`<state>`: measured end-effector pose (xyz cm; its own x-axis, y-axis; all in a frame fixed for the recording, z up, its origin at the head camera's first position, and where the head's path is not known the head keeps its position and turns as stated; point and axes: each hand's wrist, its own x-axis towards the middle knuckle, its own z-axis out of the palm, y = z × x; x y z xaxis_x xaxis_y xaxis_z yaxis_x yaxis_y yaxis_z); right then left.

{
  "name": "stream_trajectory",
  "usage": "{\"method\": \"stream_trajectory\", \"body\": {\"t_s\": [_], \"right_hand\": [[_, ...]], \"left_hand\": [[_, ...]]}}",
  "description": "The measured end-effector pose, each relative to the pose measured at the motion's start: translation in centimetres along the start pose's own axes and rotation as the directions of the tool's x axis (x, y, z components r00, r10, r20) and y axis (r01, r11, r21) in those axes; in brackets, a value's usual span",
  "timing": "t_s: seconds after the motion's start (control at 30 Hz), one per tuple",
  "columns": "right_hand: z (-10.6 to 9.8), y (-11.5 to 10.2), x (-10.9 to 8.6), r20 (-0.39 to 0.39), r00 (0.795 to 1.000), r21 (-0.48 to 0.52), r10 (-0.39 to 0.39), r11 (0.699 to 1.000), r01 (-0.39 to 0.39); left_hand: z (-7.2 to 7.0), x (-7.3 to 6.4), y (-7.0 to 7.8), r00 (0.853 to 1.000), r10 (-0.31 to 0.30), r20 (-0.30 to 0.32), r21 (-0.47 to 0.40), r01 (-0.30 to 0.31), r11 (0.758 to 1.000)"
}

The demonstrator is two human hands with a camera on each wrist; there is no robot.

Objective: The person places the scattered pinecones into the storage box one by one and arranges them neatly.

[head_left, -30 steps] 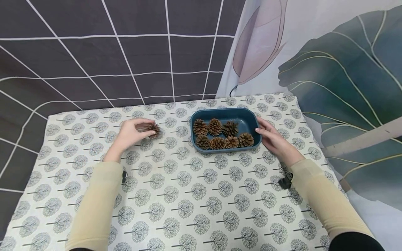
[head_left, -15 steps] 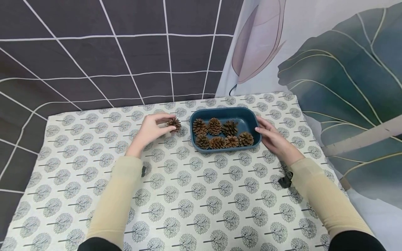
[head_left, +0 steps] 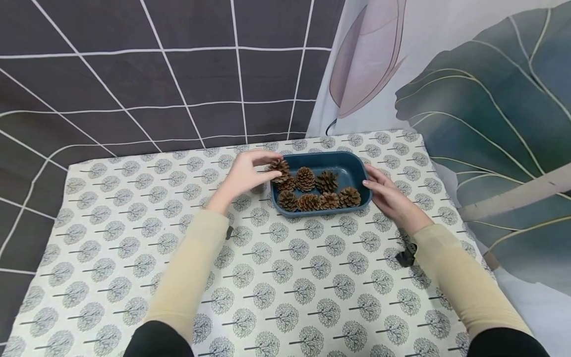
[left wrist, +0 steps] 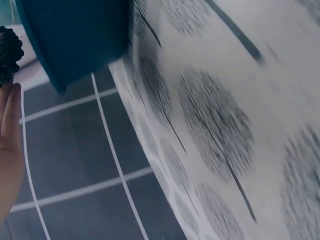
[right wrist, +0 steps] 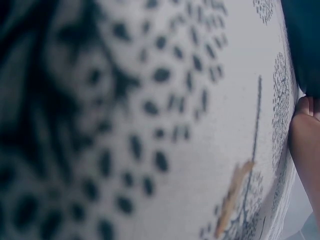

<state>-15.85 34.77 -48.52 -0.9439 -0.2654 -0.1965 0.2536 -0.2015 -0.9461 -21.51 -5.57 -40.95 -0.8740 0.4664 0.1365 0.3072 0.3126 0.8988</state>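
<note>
A blue rectangular tub (head_left: 351,167) holds several brown pine cones in two rows. Over its left end, my left hand (head_left: 244,174) pinches another pine cone (head_left: 276,169) between thumb and fingers, overlapping a cone in the back row. In the left wrist view that pine cone (left wrist: 9,52) is dark at the left edge, above my fingers (left wrist: 11,112), level with the tub's wall (left wrist: 75,40). My right hand (head_left: 389,196) grips the tub's right end, thumb at the rim, other fingers partly hidden along the outside wall. The right wrist view catches only part of that hand (right wrist: 306,140).
A white cloth with grey tree prints (head_left: 276,277) covers the table. Behind it hangs a dark curtain with white grid lines (head_left: 200,79); a leaf-patterned curtain (head_left: 468,99) hangs at the right. A thin tan sliver (right wrist: 232,200) shows near my right wrist.
My left hand has carried the pine cone rightward across the cloth, from left of the tub to over its left end. The right hand and the tub have stayed in place.
</note>
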Motion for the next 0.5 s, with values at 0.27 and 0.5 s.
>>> {"method": "stream_trajectory", "body": {"t_s": [0.27, 0.5], "right_hand": [[0.0, -0.1, -0.1, 0.009, 1.0, 0.002, -0.014, 1.0, 0.014], [0.0, 0.0, -0.1, 0.001, 1.0, 0.009, -0.008, 1.0, 0.008]], "left_hand": [[3.7, 2.6, 2.0, 0.994, 0.075, 0.078, 0.028, -0.077, 0.997], [5.9, 4.4, 2.7, 0.991, 0.121, 0.06, 0.095, -0.127, 0.987]]}}
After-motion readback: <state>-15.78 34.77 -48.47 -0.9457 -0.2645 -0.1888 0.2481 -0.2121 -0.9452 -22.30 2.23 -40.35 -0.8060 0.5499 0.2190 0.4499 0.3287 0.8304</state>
